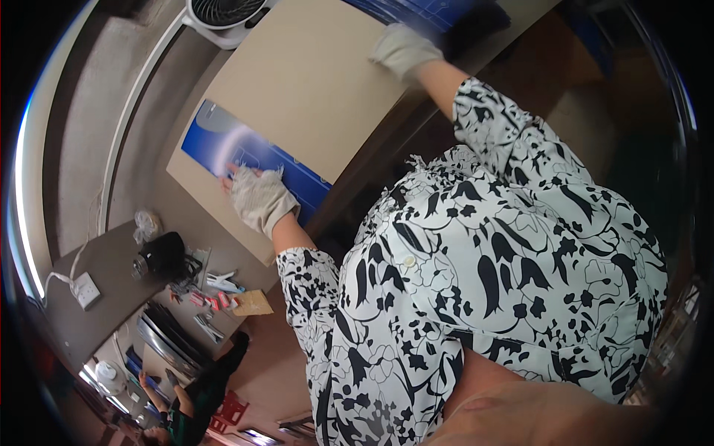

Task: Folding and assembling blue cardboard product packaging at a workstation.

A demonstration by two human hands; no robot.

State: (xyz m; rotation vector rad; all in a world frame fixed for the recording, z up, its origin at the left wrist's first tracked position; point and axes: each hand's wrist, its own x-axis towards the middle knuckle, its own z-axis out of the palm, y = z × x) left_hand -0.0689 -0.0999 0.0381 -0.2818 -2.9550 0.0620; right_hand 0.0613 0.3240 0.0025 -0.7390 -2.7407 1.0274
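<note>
A large tan cardboard sheet point(312, 74) lies on the work table. Along its left side runs a blue glossy printed panel point(216, 137) with line drawings and a grey corner. My left hand point(262, 199), in a whitish knit glove with bare fingertips, rests on this panel with fingers stretched out. My right hand point(405, 52), gloved the same pale colour, is at the upper right corner of the tan sheet. Its fingers are blurred, so whether they grip the edge is unclear. Just beyond it are more blue glossy printed sheets point(416, 13).
A fan point(227, 11) stands at the table's far side. To the left are a dark round object point(162, 256), a clear plastic bag point(146, 225), small tools and clips point(223, 282), a tan pad point(253, 303) and a white socket box point(85, 291). Another person point(190, 401) works at lower left.
</note>
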